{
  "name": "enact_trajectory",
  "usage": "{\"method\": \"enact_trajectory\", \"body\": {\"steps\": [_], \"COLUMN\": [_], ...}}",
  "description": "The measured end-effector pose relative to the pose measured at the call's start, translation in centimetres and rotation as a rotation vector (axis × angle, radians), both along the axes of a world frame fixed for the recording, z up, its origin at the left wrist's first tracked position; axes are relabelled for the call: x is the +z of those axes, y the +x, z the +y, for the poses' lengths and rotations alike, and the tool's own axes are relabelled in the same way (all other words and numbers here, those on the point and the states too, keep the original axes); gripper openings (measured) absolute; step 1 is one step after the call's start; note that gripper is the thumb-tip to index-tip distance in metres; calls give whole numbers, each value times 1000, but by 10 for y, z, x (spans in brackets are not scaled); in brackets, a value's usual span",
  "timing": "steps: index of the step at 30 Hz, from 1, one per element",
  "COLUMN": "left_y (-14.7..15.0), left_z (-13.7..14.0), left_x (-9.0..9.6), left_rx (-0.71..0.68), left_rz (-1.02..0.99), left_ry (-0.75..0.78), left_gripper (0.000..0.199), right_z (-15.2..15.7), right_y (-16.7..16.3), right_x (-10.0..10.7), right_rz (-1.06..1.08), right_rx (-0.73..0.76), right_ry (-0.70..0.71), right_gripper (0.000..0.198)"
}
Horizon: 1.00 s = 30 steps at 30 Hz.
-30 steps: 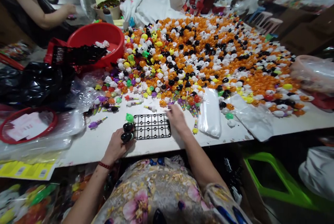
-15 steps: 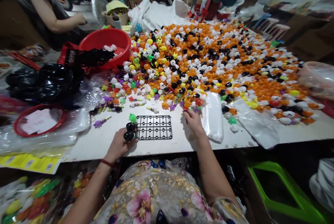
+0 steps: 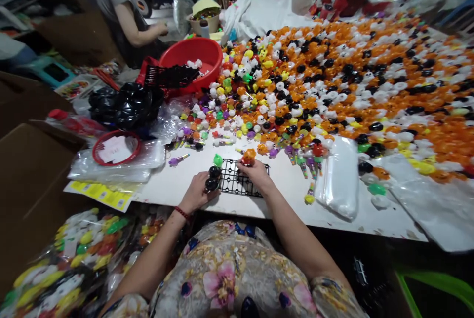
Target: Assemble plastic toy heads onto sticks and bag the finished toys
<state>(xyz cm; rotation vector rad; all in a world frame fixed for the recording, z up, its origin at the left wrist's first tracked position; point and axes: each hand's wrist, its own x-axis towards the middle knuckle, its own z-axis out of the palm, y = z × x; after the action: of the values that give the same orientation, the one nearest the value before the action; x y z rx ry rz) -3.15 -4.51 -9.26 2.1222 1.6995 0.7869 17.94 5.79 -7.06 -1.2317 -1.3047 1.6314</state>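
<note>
A black plastic grid rack point(image 3: 242, 184) lies on the white table in front of me. At its left edge, my left hand point(image 3: 198, 192) is closed on the rack, its fingertips partly hidden by two shiny black toy heads point(image 3: 213, 178). A small green toy head point(image 3: 217, 160) stands at the rack's upper left corner, above the black ones. My right hand point(image 3: 256, 175) is over the rack's right half, pinching a small orange toy head point(image 3: 249, 156). The lower end of that toy is hidden by my fingers.
A big pile of orange, white and black toy heads point(image 3: 333, 76) covers the table's far side. Several toys with striped stems point(image 3: 303, 165) lie right of the rack, beside clear plastic bags point(image 3: 338, 179). A red tub point(image 3: 192, 63) and a red basket point(image 3: 116, 148) stand left. Another person point(image 3: 128, 17) sits far left.
My right hand has moved left from the pile's near edge to over the rack, bringing the orange toy head. My left hand stays at the rack's left edge. The view has turned left.
</note>
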Motion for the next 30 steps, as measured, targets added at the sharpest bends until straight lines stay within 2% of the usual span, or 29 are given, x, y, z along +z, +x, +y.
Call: {"method": "enact_trajectory", "body": {"steps": [5,9,16,22,27,30], "left_y": [-1,-1,-3,-1,0,-2], "left_z": [0,0,-1,0,-1,0], "left_x": [-2,-3,-4,-3,4,1], "left_rx": [-1,-16,-20,-26,-36,-14], "left_rz": [3,1,11,28,20,33], "left_ry": [16,8,14,45,73,63], "left_gripper": [30,26,25,24,26,29], "right_z": [19,28,25,27,21,17], "right_y": [-39,-55,-56,-56,-61,-51], "right_x": [-10,-11,-10,-17,-12,-7], "right_rz": [-168,-261,-416,-485,-521,-524], "right_rx": [91,130,228,319,329,303], "right_ry": [112,206,380,467,517,549], "right_gripper": [15,9,8,8,10,15]}}
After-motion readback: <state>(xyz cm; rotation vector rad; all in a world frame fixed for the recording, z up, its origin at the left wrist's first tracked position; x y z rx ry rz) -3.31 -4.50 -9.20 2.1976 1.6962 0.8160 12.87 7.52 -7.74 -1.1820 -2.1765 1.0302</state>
